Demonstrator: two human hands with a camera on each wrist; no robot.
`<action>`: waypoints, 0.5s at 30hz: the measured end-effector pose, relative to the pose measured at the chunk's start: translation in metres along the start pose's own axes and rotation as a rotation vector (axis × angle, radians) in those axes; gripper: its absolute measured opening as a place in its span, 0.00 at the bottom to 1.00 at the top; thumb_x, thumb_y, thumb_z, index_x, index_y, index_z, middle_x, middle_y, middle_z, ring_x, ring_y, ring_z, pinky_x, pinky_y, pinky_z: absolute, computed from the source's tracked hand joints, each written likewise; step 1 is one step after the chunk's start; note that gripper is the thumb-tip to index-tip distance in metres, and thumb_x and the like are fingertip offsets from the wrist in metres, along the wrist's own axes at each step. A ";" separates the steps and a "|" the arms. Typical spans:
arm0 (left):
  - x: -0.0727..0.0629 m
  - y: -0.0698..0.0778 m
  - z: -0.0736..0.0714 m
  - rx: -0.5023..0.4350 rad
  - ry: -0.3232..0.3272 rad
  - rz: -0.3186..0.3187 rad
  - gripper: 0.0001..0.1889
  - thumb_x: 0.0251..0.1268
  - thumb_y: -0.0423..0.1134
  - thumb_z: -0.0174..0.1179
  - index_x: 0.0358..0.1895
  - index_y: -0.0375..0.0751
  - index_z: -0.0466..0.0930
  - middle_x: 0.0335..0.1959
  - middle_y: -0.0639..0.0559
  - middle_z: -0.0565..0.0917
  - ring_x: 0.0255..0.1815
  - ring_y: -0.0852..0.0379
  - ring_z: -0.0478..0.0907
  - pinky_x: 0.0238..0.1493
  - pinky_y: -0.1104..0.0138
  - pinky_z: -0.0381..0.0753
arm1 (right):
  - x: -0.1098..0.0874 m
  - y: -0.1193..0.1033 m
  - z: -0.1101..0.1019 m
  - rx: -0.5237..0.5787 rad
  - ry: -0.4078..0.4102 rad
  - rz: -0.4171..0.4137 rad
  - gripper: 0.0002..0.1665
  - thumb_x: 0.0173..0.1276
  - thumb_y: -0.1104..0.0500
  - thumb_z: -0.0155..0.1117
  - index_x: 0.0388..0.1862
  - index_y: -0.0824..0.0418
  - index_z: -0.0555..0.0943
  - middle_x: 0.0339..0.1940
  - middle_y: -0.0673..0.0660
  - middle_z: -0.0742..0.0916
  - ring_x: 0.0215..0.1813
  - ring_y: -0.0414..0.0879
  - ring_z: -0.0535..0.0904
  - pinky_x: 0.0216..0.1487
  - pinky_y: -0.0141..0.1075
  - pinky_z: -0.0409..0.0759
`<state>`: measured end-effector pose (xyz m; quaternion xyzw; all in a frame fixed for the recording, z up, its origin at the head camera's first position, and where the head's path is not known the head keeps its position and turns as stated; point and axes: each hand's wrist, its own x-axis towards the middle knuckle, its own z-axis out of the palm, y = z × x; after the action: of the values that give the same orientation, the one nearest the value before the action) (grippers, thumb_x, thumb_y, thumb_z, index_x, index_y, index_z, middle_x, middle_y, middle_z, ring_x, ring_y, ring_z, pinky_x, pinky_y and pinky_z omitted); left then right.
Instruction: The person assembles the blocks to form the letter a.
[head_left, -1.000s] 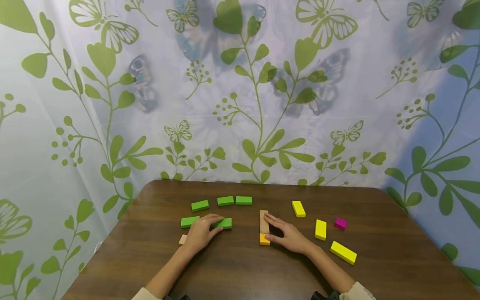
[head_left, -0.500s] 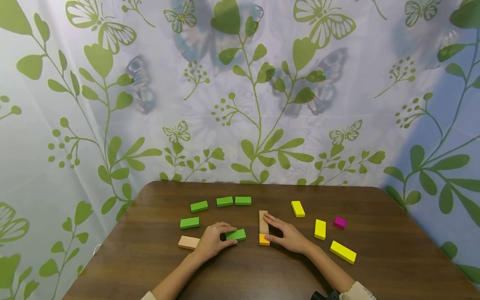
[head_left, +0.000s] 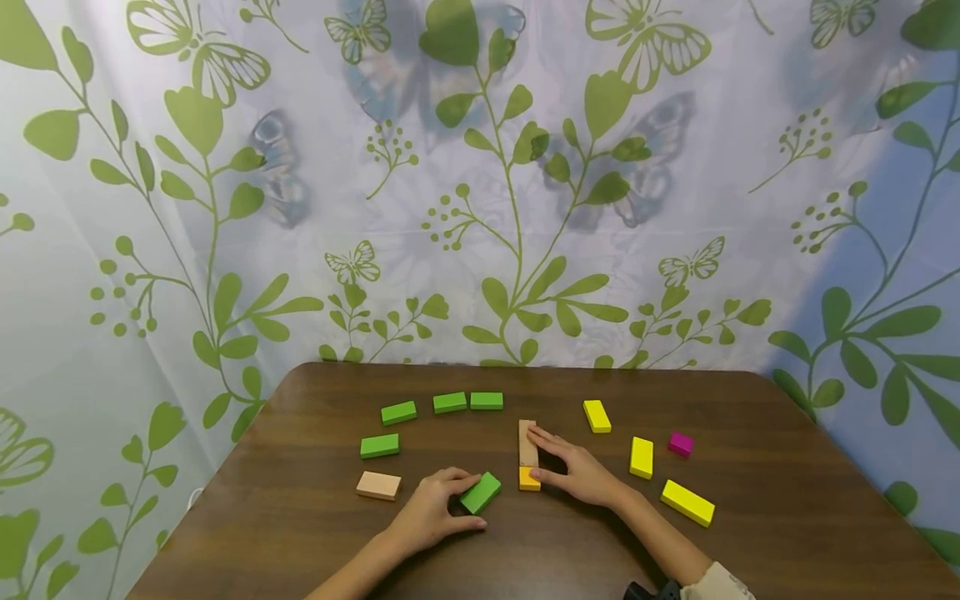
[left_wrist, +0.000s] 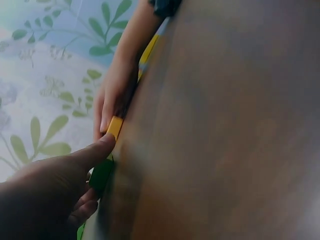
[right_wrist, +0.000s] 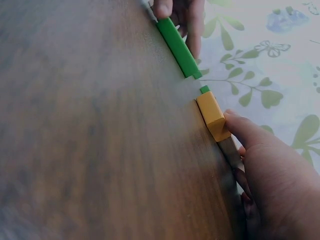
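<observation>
In the head view my left hand (head_left: 435, 510) is at a green block (head_left: 480, 493) lying slanted on the table, between my index fingertip and thumb. The right wrist view has my left thumb at one end of that green block (right_wrist: 179, 47). My right hand (head_left: 581, 475) rests with extended fingers on a long plain wood block (head_left: 527, 442), its thumb touching a short orange block (head_left: 529, 478) set end to end with it. From the side, the right thumb lies along the orange block (right_wrist: 212, 112).
Several green blocks (head_left: 379, 446) lie at the back left, with a plain wood block (head_left: 378, 485) left of my left hand. On the right are yellow blocks (head_left: 641, 457) and a small magenta block (head_left: 681, 445). A patterned curtain (head_left: 480, 250) hangs behind the table (head_left: 315, 550).
My left hand has brought the green block right and nearer to me, away from the other green blocks, and turned it to a slant. My right hand stays in place.
</observation>
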<state>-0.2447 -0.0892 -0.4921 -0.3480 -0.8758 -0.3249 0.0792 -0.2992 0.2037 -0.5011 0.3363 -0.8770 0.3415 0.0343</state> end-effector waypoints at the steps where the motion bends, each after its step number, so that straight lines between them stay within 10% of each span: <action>1: -0.001 0.003 0.001 -0.009 -0.008 0.011 0.33 0.50 0.54 0.67 0.56 0.35 0.76 0.47 0.53 0.78 0.43 0.60 0.75 0.39 0.72 0.77 | 0.000 0.000 0.000 0.000 -0.002 0.002 0.39 0.65 0.41 0.57 0.70 0.55 0.62 0.72 0.53 0.62 0.68 0.60 0.58 0.62 0.58 0.59; 15: 0.005 0.012 0.005 -0.162 -0.051 0.131 0.33 0.49 0.46 0.70 0.59 0.34 0.73 0.51 0.48 0.76 0.44 0.61 0.76 0.41 0.72 0.77 | 0.000 -0.001 -0.001 0.003 -0.004 0.006 0.39 0.65 0.41 0.57 0.71 0.55 0.62 0.72 0.53 0.61 0.69 0.58 0.57 0.62 0.58 0.59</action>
<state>-0.2401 -0.0770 -0.4879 -0.4178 -0.8240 -0.3796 0.0496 -0.2987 0.2037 -0.4994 0.3345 -0.8774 0.3424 0.0310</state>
